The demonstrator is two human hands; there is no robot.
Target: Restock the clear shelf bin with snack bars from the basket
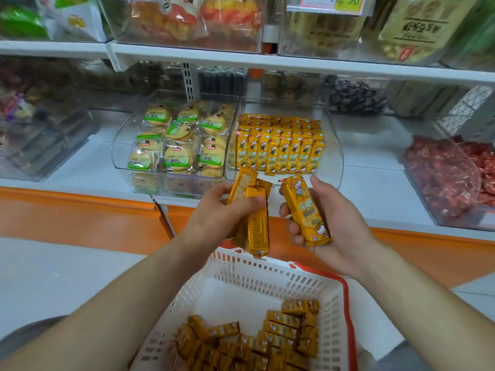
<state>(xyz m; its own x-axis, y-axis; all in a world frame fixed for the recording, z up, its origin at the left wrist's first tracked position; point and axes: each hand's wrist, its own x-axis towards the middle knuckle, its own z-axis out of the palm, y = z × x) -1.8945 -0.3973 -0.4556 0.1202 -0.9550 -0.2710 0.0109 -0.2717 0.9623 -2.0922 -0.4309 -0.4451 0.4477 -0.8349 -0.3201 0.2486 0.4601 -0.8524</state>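
Two hands: the left hand (214, 212) and the right hand (334, 218) are both up in front of the white shelf (375, 183), above the basket (267, 279).
Left grip: the fingers and thumb wrap round a small bunch of bars (257, 226), with the tiny print on their backs showing.
Right grip: the thumb and fingers hold one bar (305, 210). It is tilted, with the cartoon picture facing up.
Clear bin (332, 145): it sits on the shelf, just behind the hands.
In the bin: lots of yellow snack bars (281, 151) stand up in neat rows, picture side to the front.
Basket look: white sides with a red rim, low down under the hands.
In the basket: many loose bars (254, 341) lie in a pile at the near end.
Next door: a cookie bin (120, 145) stands right beside the clear bin on its left, full of round cookies (176, 153) in packs with green labels.
Far right: a bin of red packs (450, 178) is on the same shelf.
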